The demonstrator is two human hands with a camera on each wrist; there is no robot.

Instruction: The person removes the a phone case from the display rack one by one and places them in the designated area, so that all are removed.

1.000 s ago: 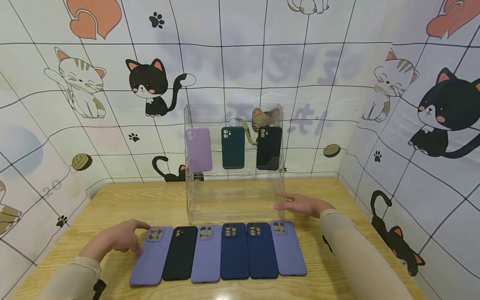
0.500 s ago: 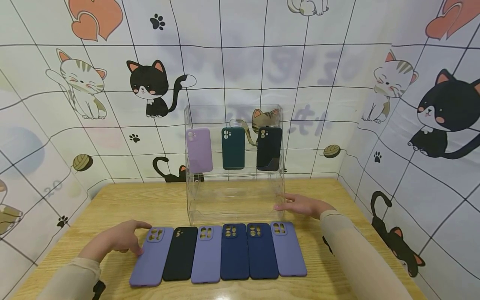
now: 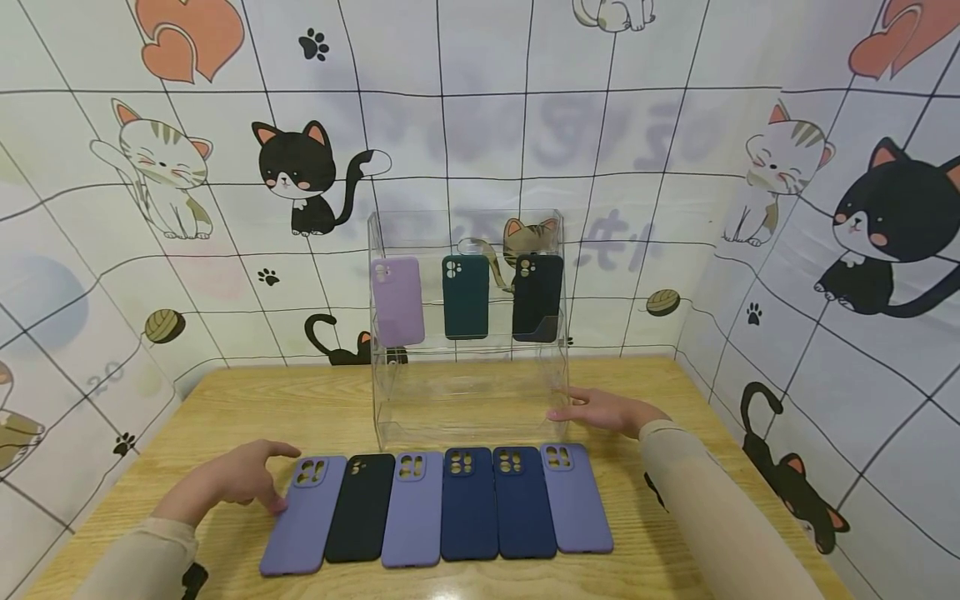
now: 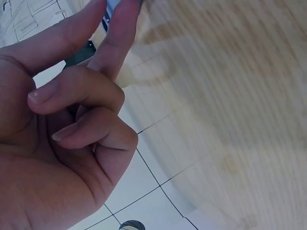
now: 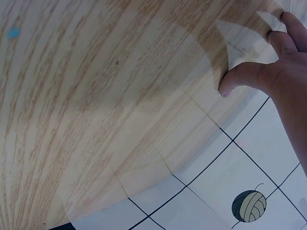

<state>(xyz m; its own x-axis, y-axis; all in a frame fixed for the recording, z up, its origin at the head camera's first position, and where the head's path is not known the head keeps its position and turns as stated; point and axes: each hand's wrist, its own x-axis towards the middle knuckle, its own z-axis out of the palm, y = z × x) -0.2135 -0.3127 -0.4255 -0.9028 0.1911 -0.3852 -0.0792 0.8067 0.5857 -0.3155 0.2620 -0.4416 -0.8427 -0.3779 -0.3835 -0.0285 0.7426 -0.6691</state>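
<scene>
My left hand (image 3: 236, 482) is at the leftmost purple phone case (image 3: 303, 525). Its index finger (image 4: 120, 33) reaches the upper left corner and its thumb touches the left edge, both fairly straight. In the left wrist view the other fingers fold toward the palm. My right hand (image 3: 603, 410) holds the lower right side of a clear display stand (image 3: 470, 433), thumb and fingers at its side panel. In the right wrist view the thumb (image 5: 228, 86) is spread from the fingers. A lilac case (image 3: 399, 302), a dark green case (image 3: 466, 297) and a black case (image 3: 537, 297) stand upright on its shelf.
Right of the leftmost case lie a black case (image 3: 360, 512), a purple case (image 3: 412, 517), two navy cases (image 3: 470, 512) and another purple case (image 3: 579, 508), side by side. The wooden table (image 3: 270, 400) meets a wall covering (image 3: 480, 125) printed with cats.
Almost nothing differs. The left hand and the leftmost purple case show only a very slight shift, while the right hand stays at the stand's side.
</scene>
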